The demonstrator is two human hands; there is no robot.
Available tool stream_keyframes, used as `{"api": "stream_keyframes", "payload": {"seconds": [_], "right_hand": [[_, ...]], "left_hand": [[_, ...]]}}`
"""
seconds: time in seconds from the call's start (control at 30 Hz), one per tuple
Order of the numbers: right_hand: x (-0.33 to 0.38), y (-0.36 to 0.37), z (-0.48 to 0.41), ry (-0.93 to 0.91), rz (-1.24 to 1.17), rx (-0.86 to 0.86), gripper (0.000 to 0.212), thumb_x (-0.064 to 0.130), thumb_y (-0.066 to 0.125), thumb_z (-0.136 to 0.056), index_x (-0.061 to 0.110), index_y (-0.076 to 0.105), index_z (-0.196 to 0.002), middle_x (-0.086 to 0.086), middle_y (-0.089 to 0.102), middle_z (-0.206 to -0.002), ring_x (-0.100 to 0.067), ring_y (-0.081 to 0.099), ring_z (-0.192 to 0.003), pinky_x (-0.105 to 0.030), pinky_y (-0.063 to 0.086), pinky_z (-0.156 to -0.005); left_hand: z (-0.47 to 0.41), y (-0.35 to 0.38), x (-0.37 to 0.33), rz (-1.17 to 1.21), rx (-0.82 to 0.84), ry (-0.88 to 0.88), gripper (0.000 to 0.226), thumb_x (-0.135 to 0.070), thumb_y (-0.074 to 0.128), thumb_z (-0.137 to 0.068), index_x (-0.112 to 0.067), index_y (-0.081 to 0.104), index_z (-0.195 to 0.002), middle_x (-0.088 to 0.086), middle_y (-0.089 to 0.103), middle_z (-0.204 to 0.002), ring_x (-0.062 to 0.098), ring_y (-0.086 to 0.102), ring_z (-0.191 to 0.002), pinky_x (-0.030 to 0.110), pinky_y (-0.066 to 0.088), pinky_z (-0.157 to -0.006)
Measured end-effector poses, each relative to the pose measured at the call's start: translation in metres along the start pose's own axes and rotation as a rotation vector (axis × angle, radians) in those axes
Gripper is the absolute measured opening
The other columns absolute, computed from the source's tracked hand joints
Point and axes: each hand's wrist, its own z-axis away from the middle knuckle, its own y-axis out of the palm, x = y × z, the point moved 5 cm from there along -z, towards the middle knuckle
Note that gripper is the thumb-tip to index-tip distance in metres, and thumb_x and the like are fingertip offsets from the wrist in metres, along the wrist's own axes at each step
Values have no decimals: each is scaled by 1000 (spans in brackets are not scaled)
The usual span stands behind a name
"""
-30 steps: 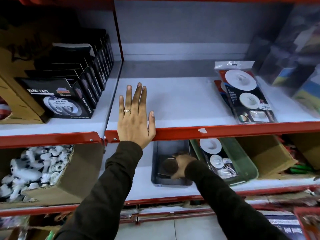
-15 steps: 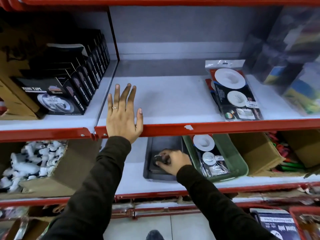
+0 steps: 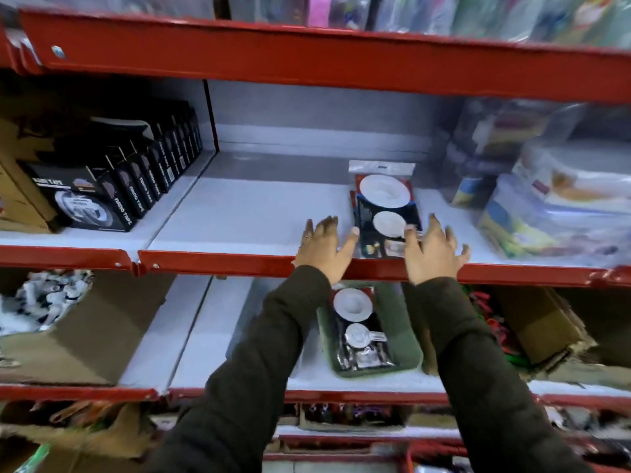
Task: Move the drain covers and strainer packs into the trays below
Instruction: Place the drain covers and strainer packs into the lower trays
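On middle shelf (image 3: 239,213), left hand (image 3: 322,249) and right hand (image 3: 433,254), fingers splayed, flanking strainer pack (image 3: 386,213); boxes (image 3: 112,199) reading "NANO TAPE".

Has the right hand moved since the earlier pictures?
Yes. The right hand has risen from the grey tray on the lower shelf to above the red shelf edge, open beside the strainer pack on the upper shelf.

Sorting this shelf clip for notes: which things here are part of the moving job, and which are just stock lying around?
Part of the job:
- strainer packs on the upper shelf
- green tray below, with a pack in it
- left hand and right hand, both open beside the stack

Just lying about:
- nano tape boxes
- white fittings
- plastic containers
- cardboard box
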Motion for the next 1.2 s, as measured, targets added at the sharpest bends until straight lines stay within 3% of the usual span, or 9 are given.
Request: {"api": "stream_keyframes", "payload": {"seconds": [0.17, 0.27, 0.33, 0.47, 0.63, 0.73, 0.87, 1.07, 1.2], "right_hand": [[-22, -2, -17, 77, 10, 269, 45, 29, 41, -95, 15, 43, -137, -14, 62, -131, -32, 52, -127, -55, 1, -118], [-23, -21, -19, 74, -438, 209, 44, 9, 49, -93, 11, 47, -137, -22, 61, -130, -35, 56, -121, -43, 33, -109], [-33, -28, -16, 177, -884, 300, 50, -6, 51, -89, 3, 43, -137, -27, 66, -112, -26, 69, -92, -32, 52, -80], [-73, -27, 17, 195, -1099, 769, 47, -19, 46, -84, -2, 52, -128, -11, 72, -91, -12, 69, -63, -24, 58, -53], [-158, 35, 91, 256, -755, 1308, 57, -6, 66, -68, -3, 55, -124, -22, 71, -106, -28, 70, -81, -33, 61, -67], [-193, 64, 144, 369, -566, 1405, 40, 1, 70, -55, -5, 58, -93, -7, 70, -61, -13, 65, -50, -20, 51, -45], [-210, 91, 161, 560, -609, 1259, 17, -17, 53, -77, 0, 56, -73, -4, 63, -43, -10, 58, -34, -17, 45, -35], [-208, 136, 116, 818, -843, 834, 37, -15, 42, -92, -5, 47, -127, -29, 60, -118, -41, 62, -99, -36, 60, -70], [-180, 95, 89, 225, -366, 458, 22, 12, 63, -88, 9, 64, -110, -12, 67, -115, -31, 61, -110, -40, 47, -99]], "left_hand": [[-8, 17, -39, -87, 10, -125, 48, -35, 34, -99, -16, 53, -139, 12, 36, -158, 34, 24, -149, 49, 8, -125], [3, 3, -44, 112, -150, -193, 40, -32, 46, -94, -14, 66, -123, 12, 56, -139, 34, 48, -129, 39, 35, -113], [18, -5, -41, 452, -143, -250, 37, -27, 59, -90, -11, 67, -122, 9, 67, -122, 27, 61, -114, 33, 48, -98], [72, 5, -29, 925, 318, -266, 15, 2, 62, -88, -9, 63, -99, 0, 75, -72, 8, 68, -57, 19, 56, -53], [149, 82, 25, 664, 878, -522, 45, 8, 65, -86, -4, 50, -125, 13, 72, -93, 17, 74, -70, 29, 63, -70], [182, 137, 52, 587, 1018, -614, 21, 5, 65, -87, -4, 60, -106, 6, 75, -75, 13, 74, -65, 31, 61, -82], [188, 172, 80, 731, 842, -721, 18, 8, 64, -86, -9, 70, -88, 2, 77, -70, 10, 73, -59, 24, 62, -64], [147, 181, 97, 864, 203, -861, 11, 11, 64, -86, 6, 65, -95, 15, 70, -62, 12, 67, -41, 21, 57, -46], [134, 154, 85, 317, -26, -557, 25, -23, 71, -86, -12, 71, -108, 6, 66, -94, 18, 62, -86, 25, 52, -87]]}}
